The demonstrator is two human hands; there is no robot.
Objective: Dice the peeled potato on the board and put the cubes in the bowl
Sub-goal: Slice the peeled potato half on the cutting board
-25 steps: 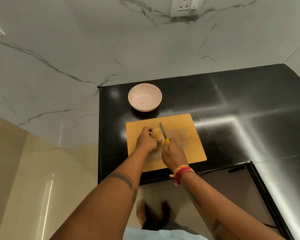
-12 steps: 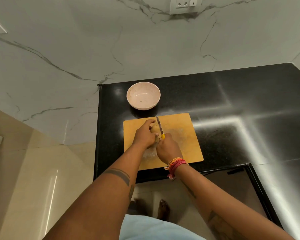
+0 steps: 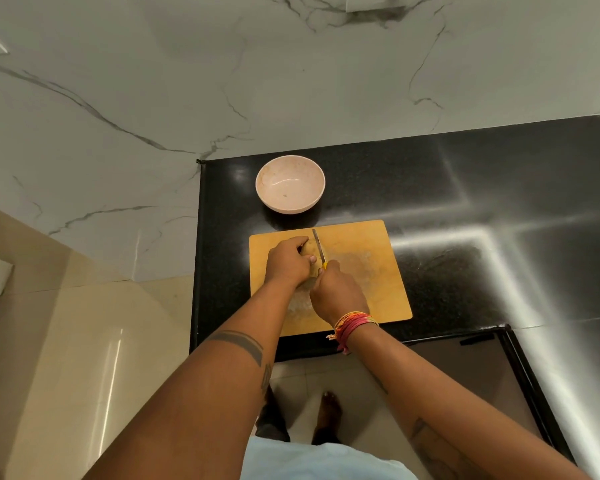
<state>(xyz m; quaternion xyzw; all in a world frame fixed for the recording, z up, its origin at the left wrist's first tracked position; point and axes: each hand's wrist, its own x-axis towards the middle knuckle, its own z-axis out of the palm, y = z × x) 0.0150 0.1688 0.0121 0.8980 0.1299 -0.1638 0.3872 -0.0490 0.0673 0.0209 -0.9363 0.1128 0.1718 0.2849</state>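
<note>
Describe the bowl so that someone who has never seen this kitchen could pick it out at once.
Find the black countertop set against the white marble wall. Near its back left corner, just beyond the far edge of the orange cutting board, sits the bowl. It is round, pale pink and holds no cubes, the only dish on the counter.

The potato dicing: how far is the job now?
Done: the potato looks peeled and lies on the board. In hand: left hand holds it; right hand holds the knife against it. Left: no cubes visible; the bowl holds none.
</note>
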